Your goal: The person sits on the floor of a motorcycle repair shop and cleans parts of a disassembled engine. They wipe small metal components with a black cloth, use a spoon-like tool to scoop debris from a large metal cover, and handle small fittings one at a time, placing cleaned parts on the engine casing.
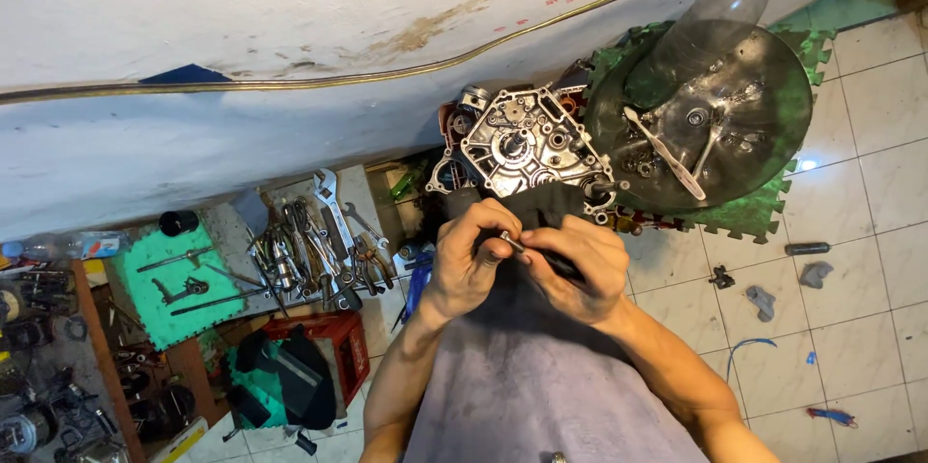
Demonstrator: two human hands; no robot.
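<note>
Head view only, so that's all I've got to go on. Both hands are up close together over my lap, just below the grey engine case. My left hand is curled with its fingers pinched on a small shiny metal part, which sits right between the two hands. My right hand is closed around a dark-handled tool; its long axis runs from the right palm up and left, so the tip meets the metal part at the left fingertips. Both hands are touching at that spot, neither one nearer really. I can't tell what kind of tip the tool has, too small.

Off to the side: a round metal tray on a green foam mat, and a pile of wrenches on the floor.
</note>
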